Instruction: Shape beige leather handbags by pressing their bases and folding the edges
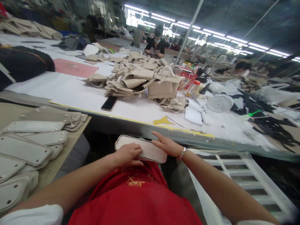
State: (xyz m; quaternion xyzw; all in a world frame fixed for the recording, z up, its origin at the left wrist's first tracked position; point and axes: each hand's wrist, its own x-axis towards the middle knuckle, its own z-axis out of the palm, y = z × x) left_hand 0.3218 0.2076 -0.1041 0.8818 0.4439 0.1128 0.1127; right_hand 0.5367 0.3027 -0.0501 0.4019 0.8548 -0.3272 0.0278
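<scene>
A pale, rounded rectangular piece (150, 152) with a dark edge line lies just above the red apron, in front of the table edge. My left hand (129, 153) rests on its left part, fingers bent over the top and thumb below. At its right end is my right hand (165, 144), fingers apart, with the index finger raised off the piece and other fingertips at its upper edge. A bracelet circles the right wrist. To the left, similar pale pieces (25, 148) with metal eyelets are piled on a brown board (50, 170).
On the white table (77, 97) lie a phone (109, 103), a heap of beige bag parts (131, 78), a yellow scrap (163, 121), and a clear round dish (220, 102). A white slatted rack (248, 175) stands at the right. A person (156, 47) sits across the table.
</scene>
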